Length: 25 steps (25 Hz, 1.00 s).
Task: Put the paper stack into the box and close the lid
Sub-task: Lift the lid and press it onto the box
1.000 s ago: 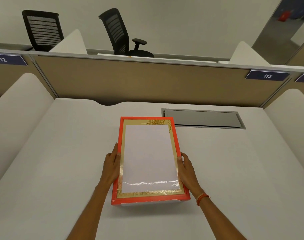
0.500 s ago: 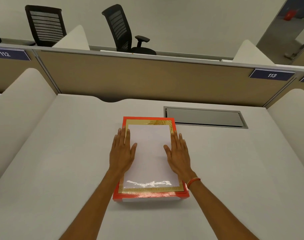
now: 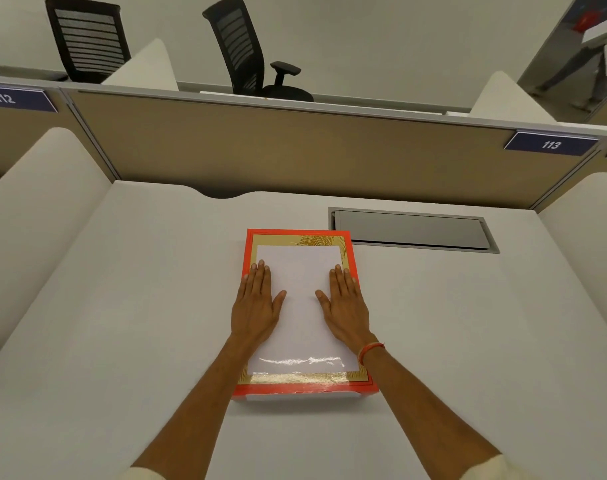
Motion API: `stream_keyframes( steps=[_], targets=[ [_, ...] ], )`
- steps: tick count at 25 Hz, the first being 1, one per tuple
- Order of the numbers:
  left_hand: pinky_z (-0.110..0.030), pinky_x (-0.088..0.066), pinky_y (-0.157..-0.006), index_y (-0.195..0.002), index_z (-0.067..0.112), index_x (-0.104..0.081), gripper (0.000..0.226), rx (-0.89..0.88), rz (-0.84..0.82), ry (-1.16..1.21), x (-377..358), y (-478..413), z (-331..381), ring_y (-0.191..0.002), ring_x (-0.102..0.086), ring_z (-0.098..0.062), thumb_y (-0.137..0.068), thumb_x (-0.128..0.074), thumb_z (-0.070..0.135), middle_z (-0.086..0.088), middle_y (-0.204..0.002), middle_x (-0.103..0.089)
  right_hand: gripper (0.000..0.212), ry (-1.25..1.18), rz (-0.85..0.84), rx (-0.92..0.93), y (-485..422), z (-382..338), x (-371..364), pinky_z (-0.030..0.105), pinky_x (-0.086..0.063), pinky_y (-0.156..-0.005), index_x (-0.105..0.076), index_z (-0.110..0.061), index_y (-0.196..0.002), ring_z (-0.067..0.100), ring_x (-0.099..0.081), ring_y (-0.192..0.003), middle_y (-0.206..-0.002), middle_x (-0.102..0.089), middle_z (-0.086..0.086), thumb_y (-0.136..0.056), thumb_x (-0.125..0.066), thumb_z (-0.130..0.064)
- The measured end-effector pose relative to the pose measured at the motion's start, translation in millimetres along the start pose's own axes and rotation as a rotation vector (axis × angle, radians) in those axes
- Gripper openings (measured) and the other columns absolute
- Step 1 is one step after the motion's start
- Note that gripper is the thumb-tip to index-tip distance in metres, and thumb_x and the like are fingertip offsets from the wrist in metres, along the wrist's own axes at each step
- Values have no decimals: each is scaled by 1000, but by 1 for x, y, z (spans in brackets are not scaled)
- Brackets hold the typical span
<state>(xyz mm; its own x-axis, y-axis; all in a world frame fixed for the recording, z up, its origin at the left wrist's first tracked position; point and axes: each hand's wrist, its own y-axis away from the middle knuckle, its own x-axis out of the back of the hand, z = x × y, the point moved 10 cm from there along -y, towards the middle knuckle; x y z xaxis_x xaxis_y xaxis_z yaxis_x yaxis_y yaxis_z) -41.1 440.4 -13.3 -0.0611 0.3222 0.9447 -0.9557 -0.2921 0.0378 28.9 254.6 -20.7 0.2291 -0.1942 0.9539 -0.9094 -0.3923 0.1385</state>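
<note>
1. The box [image 3: 304, 388] sits on the white desk [image 3: 122, 323] straight ahead of me, its orange lid [image 3: 300, 237] on top and covering it, with a gold border around a glossy white panel (the paper stack itself I cannot see with the lid on).
2. My left hand [image 3: 257, 303] lies flat on the left part of the lid, palm down, fingers stretched forward and close together, thumb angled inward, gripping nothing.
3. My right hand [image 3: 345, 304] lies flat in the same way on the right part, fingers extended, thumb pointing toward the left one; an orange wristband [image 3: 369, 351] circles that wrist.
4. Just beyond the box's far right corner is a grey cable hatch [image 3: 411, 230] set into the desk.
5. Behind the desk runs a tan partition [image 3: 295, 150], with a number plate reading 113 [image 3: 551, 144] at its right and 112 [image 3: 4, 98] at the left.
6. Past the partition stand two black office chairs [image 3: 246, 50].
</note>
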Motion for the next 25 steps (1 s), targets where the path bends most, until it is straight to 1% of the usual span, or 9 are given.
stream_keyframes(
  steps=[5,10,13,18,25],
  targets=[
    [-33,-2,-127,-158,10,-4,103,-7,-14,-20,-7,1,0,-156,0,-19,-79,22,71,-5,-168,-2,72,5,18,12,2,0,-3,33,-1,-126,3,-14,-155,18,5,-152,-165,3,2,-100,-23,-52],
    [-34,-5,-128,-158,11,-3,104,-3,-19,-2,-13,2,-2,-156,0,-18,-78,23,72,-4,-168,-1,71,-2,34,23,5,1,-5,32,0,-125,2,-13,-155,17,6,-152,-165,3,2,-101,-24,-51],
    [-34,-5,-128,-159,11,-3,102,-4,-18,2,-16,2,-3,-156,0,-18,-80,21,71,-3,-168,-1,72,24,34,19,5,2,-7,33,0,-126,4,-14,-155,17,7,-152,-164,5,1,-100,-22,-53],
    [-37,-11,-128,-159,11,-4,96,-3,-13,-4,-17,3,-4,-156,-1,-17,-84,16,69,-3,-168,-2,73,43,46,11,6,3,-9,34,-1,-126,5,-14,-155,17,7,-152,-164,6,1,-99,-21,-54],
    [-37,-13,-127,-159,12,-5,96,-7,-13,15,-17,4,-3,-156,-3,-17,-85,15,69,-2,-168,-4,72,43,47,6,6,3,-8,33,0,-126,5,-15,-155,16,7,-152,-164,6,1,-99,-20,-54]
  ],
)
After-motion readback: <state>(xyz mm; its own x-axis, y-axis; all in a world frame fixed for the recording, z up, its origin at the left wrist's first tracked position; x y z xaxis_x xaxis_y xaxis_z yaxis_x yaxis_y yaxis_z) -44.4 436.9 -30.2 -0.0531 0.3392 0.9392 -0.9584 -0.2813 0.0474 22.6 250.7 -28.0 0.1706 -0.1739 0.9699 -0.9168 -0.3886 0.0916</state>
